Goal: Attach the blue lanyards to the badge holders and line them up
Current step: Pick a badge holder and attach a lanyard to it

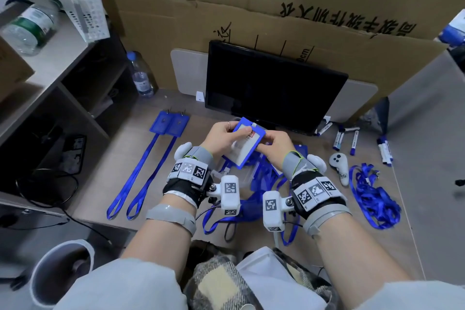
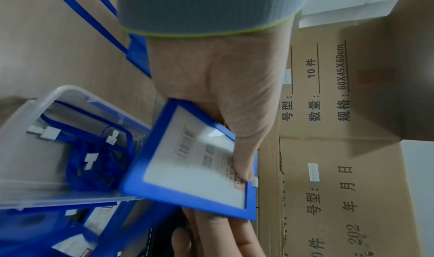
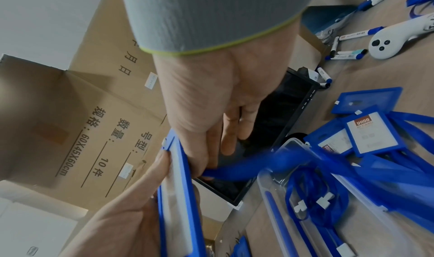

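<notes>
**Above the desk, a badge holder held in both hands**

Above the desk [image 1: 156,158], in front of the dark monitor [image 1: 271,88], the left hand [image 1: 221,137] pinches the blue badge holder [image 1: 247,143] with its thumb across the clear window and its fingers [image 2: 211,222] behind. The right hand [image 1: 275,145] grips the opposite edge and also holds a blue lanyard [image 3: 234,172] in its curled fingers.

The holder hangs tilted in the air, its long axis running from near left to far right in the head view, the white slotted end [image 1: 254,124] pointing away toward the monitor.

The risk, as I judge it: the lanyard strap trails down into the tangled pile [image 1: 264,178] around the clear plastic box [image 2: 47,149], so pulling could snag it or drag others along. The right hand is doing double duty, so the holder could slip or twist during clipping. Two finished holders [image 1: 169,124] lie side by side at far left.
</notes>
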Demonstrator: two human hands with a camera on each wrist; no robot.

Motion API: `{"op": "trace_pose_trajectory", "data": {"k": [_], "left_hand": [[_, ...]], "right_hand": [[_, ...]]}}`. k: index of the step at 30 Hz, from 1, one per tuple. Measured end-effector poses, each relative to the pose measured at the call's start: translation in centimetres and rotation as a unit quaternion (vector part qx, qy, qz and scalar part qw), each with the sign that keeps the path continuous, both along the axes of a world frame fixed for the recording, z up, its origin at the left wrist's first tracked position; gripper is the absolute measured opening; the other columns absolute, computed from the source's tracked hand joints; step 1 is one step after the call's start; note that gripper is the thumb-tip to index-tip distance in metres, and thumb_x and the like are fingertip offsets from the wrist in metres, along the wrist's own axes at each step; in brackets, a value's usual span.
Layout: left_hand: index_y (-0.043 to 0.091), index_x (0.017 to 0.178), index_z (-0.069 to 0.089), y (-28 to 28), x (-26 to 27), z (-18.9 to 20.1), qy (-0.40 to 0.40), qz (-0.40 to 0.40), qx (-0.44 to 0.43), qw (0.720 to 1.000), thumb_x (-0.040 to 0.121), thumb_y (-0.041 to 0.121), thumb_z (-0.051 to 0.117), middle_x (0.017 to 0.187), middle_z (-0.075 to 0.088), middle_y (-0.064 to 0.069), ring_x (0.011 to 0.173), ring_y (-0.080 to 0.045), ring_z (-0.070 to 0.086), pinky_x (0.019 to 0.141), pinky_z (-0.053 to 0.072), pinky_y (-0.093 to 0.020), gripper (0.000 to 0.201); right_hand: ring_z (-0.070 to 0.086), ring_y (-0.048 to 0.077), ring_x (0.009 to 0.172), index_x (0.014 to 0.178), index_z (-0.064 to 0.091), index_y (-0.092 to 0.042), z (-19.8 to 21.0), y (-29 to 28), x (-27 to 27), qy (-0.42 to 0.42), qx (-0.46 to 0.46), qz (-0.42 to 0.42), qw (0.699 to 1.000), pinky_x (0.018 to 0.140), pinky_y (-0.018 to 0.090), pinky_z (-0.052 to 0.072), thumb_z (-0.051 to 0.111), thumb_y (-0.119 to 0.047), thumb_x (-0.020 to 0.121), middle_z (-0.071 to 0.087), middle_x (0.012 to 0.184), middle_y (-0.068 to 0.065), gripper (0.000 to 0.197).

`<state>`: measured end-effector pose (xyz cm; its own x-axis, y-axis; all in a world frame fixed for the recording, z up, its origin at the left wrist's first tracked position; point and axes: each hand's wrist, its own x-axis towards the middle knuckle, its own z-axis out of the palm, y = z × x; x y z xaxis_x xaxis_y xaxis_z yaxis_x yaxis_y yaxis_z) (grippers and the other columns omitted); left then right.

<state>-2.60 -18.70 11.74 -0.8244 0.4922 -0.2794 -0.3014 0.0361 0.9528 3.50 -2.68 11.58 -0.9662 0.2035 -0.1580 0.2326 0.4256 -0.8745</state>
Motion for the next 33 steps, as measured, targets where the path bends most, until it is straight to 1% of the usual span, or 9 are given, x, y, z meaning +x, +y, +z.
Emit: {"op": "trace_pose_trajectory", "data": {"k": [4,8,12,14,16,19,22,28,33], "left_hand": [[0.006,0.101,0.07,0.2,-0.4,0.0,0.011,0.067,0.005,0.998,0.091,0.025,0.068,0.099,0.073,-0.014,0.084,-0.021,0.068,0.084,0.055,-0.043,0.021],[0.002,0.108,0.065,0.9,-0.2,-0.2,0.007,0.1,0.001,0.995,0.092,0.03,0.066,0.103,0.071,-0.017,0.09,-0.027,0.065,0.092,0.051,-0.053,0.032],[0.001,0.115,0.061,1.7,1.1,0.3,-0.006,0.137,-0.004,0.991,0.093,0.032,0.064,0.11,0.07,-0.021,0.093,-0.029,0.066,0.091,0.053,-0.052,0.037],[0.0,0.114,0.061,1.6,1.5,0.7,-0.021,0.155,-0.005,0.988,0.096,0.03,0.061,0.105,0.071,-0.017,0.09,-0.027,0.067,0.086,0.055,-0.043,0.035],[0.004,0.104,0.063,1.4,2.3,0.8,-0.037,0.131,-0.012,0.991,0.099,0.031,0.056,0.086,0.07,-0.008,0.073,-0.018,0.065,0.072,0.055,-0.03,0.028],[0.012,0.077,0.055,1.7,4.1,0.7,-0.041,0.137,-0.038,0.989,0.101,0.031,0.05,0.059,0.05,-0.003,0.049,-0.012,0.046,0.052,0.041,-0.022,0.031],[0.016,0.066,0.041,0.7,5.6,-0.2,-0.038,0.196,-0.088,0.976,0.102,0.031,0.05,0.054,0.035,-0.001,0.04,-0.01,0.029,0.045,0.027,-0.023,0.039],[0.015,0.076,0.047,-2.9,6.7,-0.8,-0.048,0.234,-0.168,0.956,0.098,0.036,0.056,0.047,0.035,0.006,0.037,-0.007,0.024,0.036,0.018,-0.018,0.032],[0.01,0.092,0.065,-5.0,6.2,-1.7,-0.06,0.22,-0.182,0.956,0.1,0.038,0.05,0.047,0.035,0.007,0.038,-0.007,0.023,0.038,0.017,-0.019,0.033]], "right_hand": [[0.065,0.005,0.076,0.086,0.074,-0.023,0.2,0.4,0.0,0.002,-0.014,-0.009,1.0,0.077,0.025,0.053,0.061,-0.004,0.085,0.072,0.082,-0.007,0.023],[0.055,-0.004,0.054,0.082,0.071,-0.014,1.5,0.9,-0.2,-0.001,-0.081,0.034,0.996,0.056,0.011,0.043,0.065,-0.012,0.088,0.067,0.068,-0.002,0.01],[0.05,0.005,0.047,0.076,0.067,-0.009,0.6,1.8,-1.5,-0.018,-0.083,0.078,0.993,0.051,0.016,0.04,0.066,-0.021,0.09,0.064,0.061,0.003,0.018],[0.044,0.012,0.043,0.071,0.063,-0.014,0.2,1.7,-2.2,-0.018,-0.128,0.064,0.99,0.046,0.023,0.037,0.062,-0.021,0.091,0.064,0.06,0.006,0.021],[0.04,0.016,0.039,0.072,0.057,-0.013,0.0,1.6,-2.7,-0.006,-0.165,0.031,0.986,0.041,0.023,0.033,0.057,-0.022,0.095,0.063,0.059,0.008,0.025],[0.039,0.014,0.035,0.076,0.051,-0.009,-0.7,1.6,-3.1,-0.014,-0.205,0.018,0.979,0.036,0.021,0.03,0.05,-0.022,0.099,0.061,0.058,0.009,0.026],[0.042,0.013,0.036,0.077,0.053,-0.009,-2.1,0.3,-3.1,-0.036,-0.207,0.059,0.976,0.038,0.022,0.033,0.053,-0.021,0.098,0.063,0.064,0.01,0.024],[0.048,0.015,0.042,0.094,0.063,0.007,-3.3,-3.0,-2.9,-0.112,-0.169,0.161,0.966,0.046,0.025,0.04,0.063,-0.014,0.089,0.068,0.061,0.001,0.021],[0.049,0.022,0.045,0.076,0.058,-0.007,-3.9,-5.1,-4.1,-0.105,-0.167,0.123,0.973,0.049,0.031,0.043,0.057,-0.016,0.09,0.067,0.067,0.009,0.017]]}}
